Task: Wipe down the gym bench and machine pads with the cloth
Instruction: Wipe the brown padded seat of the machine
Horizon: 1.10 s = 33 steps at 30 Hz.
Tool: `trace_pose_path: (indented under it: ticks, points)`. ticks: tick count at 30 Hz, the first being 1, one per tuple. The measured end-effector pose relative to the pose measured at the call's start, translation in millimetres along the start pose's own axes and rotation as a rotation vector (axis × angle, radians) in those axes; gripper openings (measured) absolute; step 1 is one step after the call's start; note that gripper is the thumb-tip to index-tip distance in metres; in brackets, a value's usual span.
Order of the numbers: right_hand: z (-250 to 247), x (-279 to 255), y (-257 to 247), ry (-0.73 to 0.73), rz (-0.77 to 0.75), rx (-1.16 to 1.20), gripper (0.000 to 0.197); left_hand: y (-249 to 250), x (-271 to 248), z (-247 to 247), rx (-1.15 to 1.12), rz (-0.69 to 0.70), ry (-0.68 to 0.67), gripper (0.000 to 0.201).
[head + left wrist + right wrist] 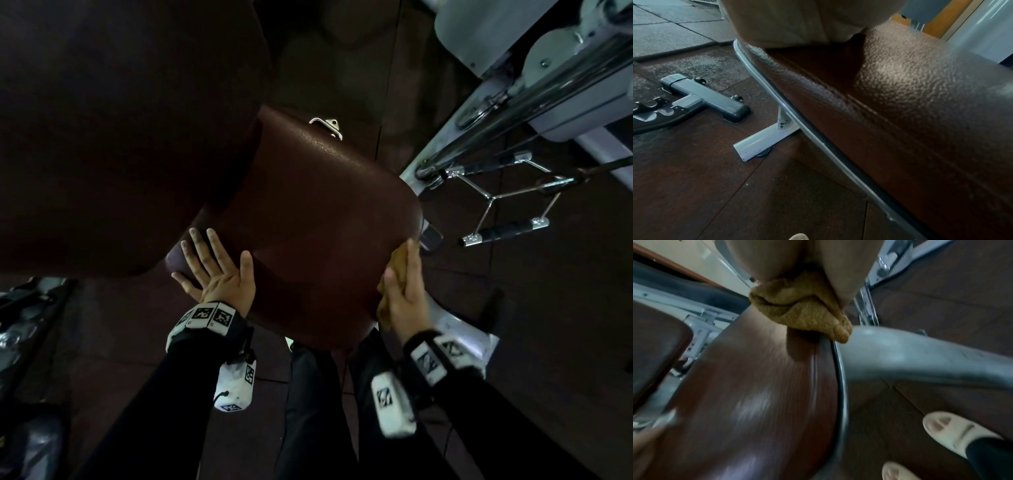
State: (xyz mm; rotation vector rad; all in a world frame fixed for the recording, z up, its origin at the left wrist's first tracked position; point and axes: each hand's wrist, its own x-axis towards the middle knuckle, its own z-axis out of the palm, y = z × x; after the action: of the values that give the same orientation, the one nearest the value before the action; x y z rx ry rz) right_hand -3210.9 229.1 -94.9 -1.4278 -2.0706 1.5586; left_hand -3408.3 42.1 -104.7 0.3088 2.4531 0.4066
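A dark red-brown padded seat (318, 219) fills the middle of the head view, with a larger back pad (113, 130) looming over its upper left. My left hand (219, 270) lies flat on the seat's left edge, fingers straight and spread. My right hand (407, 291) presses a bunched tan cloth (399, 263) against the seat's right side edge. In the right wrist view the cloth (807, 313) sits squeezed under my palm at the pad's seam (813, 363). The left wrist view shows my palm (797, 22) on the textured pad (910, 97).
A grey machine frame with chrome rods (534, 102) stands at the right, and a chrome cable handle (503, 233) lies on the dark floor beside it. A grey bench foot (705, 97) and a white base bar (764, 141) lie left of the seat. My feet (953, 431) stand close below.
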Motion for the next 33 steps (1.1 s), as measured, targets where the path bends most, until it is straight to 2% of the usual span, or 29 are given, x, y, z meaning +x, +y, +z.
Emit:
trace_pose_path:
  ticks: [3, 5, 12, 15, 22, 26, 28, 33]
  points:
    - [19, -46, 9, -0.070, 0.060, -0.012, 0.063, -1, 0, 0, -0.008, 0.016, 0.005, 0.064]
    - [22, -51, 10, -0.065, 0.064, -0.028, 0.065, -1, 1, 0, -0.002, 0.013, 0.005, 0.065]
    - [9, -4, 4, 0.074, -0.011, -0.014, 0.058, 0, 0, 2, 0.009, 0.024, 0.044, 0.069]
    - [8, -1, 4, 0.081, -0.022, -0.019, 0.058, 0, 0, 2, 0.004, 0.026, 0.054, 0.069]
    - [23, -57, 22, -0.084, 0.007, -0.059, 0.057, -2, 2, 5, 0.010, 0.036, 0.092, 0.068]
    - [7, -55, 21, -0.146, 0.001, -0.084, 0.061, -4, 3, 6, 0.006, 0.031, 0.105, 0.068]
    - [-3, -51, 17, -0.147, -0.052, -0.121, 0.061, -3, 3, 7, 0.002, 0.027, 0.108, 0.067]
    - [-13, -30, -16, -0.153, -0.336, -0.300, 0.058, -3, 3, 9, 0.012, 0.018, 0.139, 0.068]
